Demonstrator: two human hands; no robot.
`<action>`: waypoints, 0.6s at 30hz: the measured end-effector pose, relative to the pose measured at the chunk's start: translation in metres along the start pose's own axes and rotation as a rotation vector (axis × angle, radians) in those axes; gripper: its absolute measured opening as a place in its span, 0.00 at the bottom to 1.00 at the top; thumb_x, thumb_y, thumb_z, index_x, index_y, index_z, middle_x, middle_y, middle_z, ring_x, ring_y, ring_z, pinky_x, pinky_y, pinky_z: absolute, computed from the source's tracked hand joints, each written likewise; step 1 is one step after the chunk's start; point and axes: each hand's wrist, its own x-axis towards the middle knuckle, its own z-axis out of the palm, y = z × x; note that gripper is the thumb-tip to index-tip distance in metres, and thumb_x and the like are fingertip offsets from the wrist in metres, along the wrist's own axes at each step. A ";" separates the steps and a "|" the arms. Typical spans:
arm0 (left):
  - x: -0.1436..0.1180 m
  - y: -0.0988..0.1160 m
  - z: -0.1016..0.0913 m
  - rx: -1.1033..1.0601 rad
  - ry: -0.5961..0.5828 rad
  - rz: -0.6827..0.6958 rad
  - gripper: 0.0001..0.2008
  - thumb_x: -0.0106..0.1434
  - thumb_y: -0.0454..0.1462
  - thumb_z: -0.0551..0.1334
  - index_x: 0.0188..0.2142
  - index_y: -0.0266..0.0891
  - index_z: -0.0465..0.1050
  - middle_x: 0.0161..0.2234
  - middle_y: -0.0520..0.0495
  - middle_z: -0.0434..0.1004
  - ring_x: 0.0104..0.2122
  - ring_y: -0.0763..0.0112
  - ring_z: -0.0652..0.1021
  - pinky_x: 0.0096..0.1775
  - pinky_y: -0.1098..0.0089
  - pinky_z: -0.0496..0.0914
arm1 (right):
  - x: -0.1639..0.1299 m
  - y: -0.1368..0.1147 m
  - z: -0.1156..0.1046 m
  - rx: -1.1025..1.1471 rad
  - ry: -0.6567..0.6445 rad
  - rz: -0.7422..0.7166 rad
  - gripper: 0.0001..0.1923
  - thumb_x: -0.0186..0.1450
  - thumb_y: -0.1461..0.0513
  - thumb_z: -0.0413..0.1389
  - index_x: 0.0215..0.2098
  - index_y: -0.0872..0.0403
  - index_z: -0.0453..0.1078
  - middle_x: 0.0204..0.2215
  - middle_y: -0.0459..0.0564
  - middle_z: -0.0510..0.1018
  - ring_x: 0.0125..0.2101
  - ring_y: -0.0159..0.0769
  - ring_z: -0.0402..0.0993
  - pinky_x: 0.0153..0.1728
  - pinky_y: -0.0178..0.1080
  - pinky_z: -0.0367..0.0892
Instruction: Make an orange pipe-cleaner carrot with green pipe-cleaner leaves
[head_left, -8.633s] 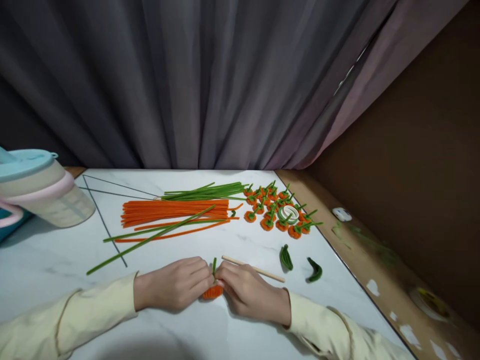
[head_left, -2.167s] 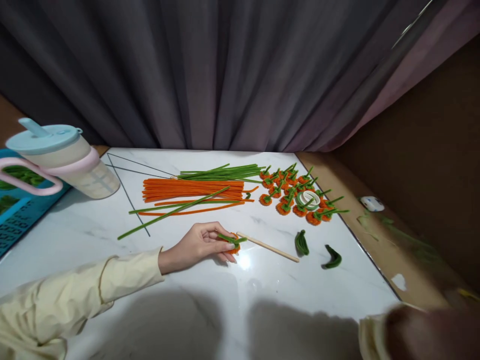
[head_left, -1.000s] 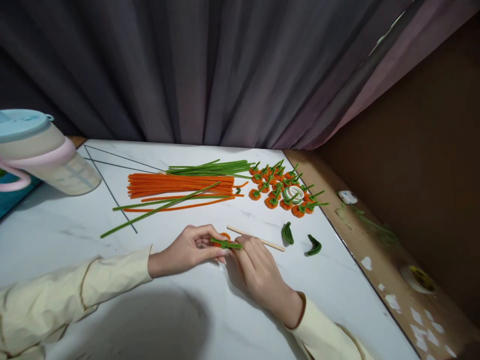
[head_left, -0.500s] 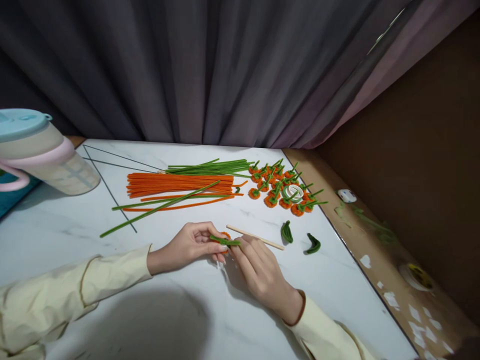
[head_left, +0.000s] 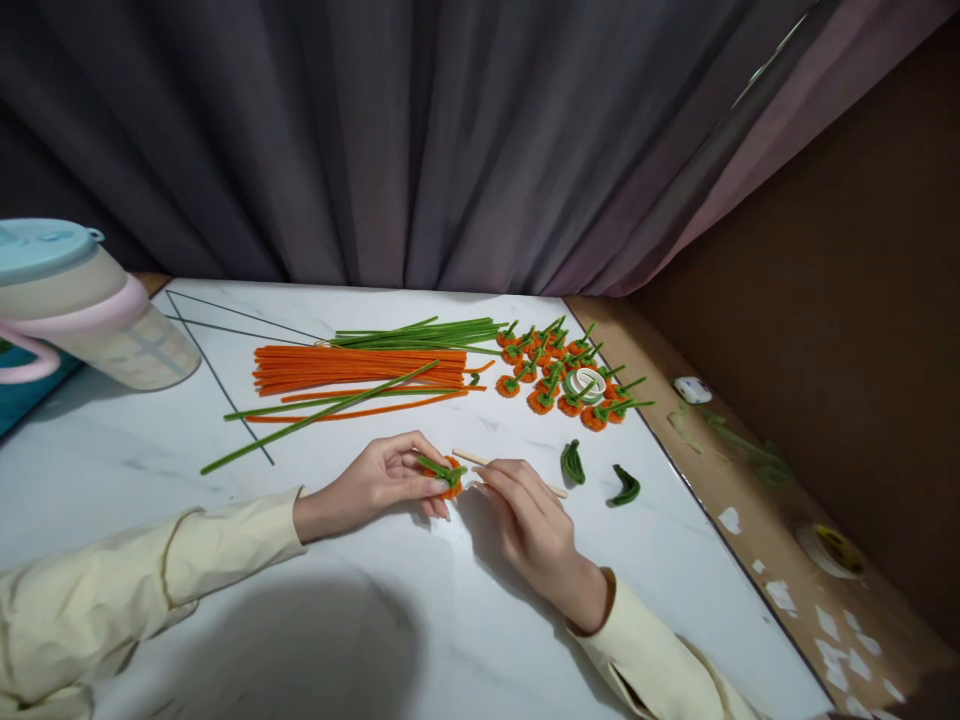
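Observation:
Between the thumb and fingers of my left hand [head_left: 394,478] is a small orange pipe-cleaner pumpkin [head_left: 454,490] with green strands across its top. My right hand [head_left: 529,525] hovers just right of it, fingers loosely bent and a little apart, with nothing visible in them. Behind that hand lies a thin wooden stick [head_left: 472,458], partly hidden by the fingers. Two curled dark green pipe-cleaner pieces, a left one [head_left: 573,462] and a right one [head_left: 625,486], rest to the right.
Farther back lie orange pipe cleaners [head_left: 360,368], green pipe cleaners [head_left: 420,333] and several finished orange pumpkins [head_left: 541,400] around a white tape roll [head_left: 586,384]. A large cup [head_left: 142,330] stands at left. Paper scraps [head_left: 781,597] litter the brown strip beyond the right table edge.
My right hand has let go of the green strand and drawn slightly right. The pumpkin in my left hand has tilted, showing more of its orange side and green top.

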 end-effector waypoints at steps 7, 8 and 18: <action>0.002 -0.001 -0.002 -0.057 -0.044 -0.030 0.13 0.56 0.37 0.68 0.37 0.33 0.68 0.26 0.46 0.79 0.25 0.66 0.80 0.29 0.69 0.74 | 0.004 0.011 0.001 -0.174 -0.076 0.179 0.11 0.66 0.68 0.49 0.47 0.57 0.63 0.40 0.57 0.72 0.40 0.41 0.67 0.39 0.44 0.68; 0.002 -0.001 -0.002 -0.057 -0.045 -0.034 0.13 0.55 0.37 0.68 0.37 0.33 0.68 0.26 0.46 0.79 0.25 0.66 0.80 0.29 0.69 0.75 | 0.004 0.013 0.002 -0.193 -0.110 0.192 0.10 0.67 0.67 0.49 0.47 0.57 0.63 0.41 0.57 0.71 0.40 0.41 0.66 0.39 0.45 0.68; -0.002 -0.005 0.002 0.076 0.088 0.080 0.11 0.55 0.38 0.68 0.32 0.32 0.70 0.21 0.47 0.79 0.22 0.68 0.80 0.27 0.69 0.74 | 0.007 0.012 0.000 -0.403 -0.414 0.181 0.19 0.62 0.73 0.44 0.50 0.61 0.63 0.36 0.57 0.70 0.36 0.43 0.65 0.36 0.44 0.68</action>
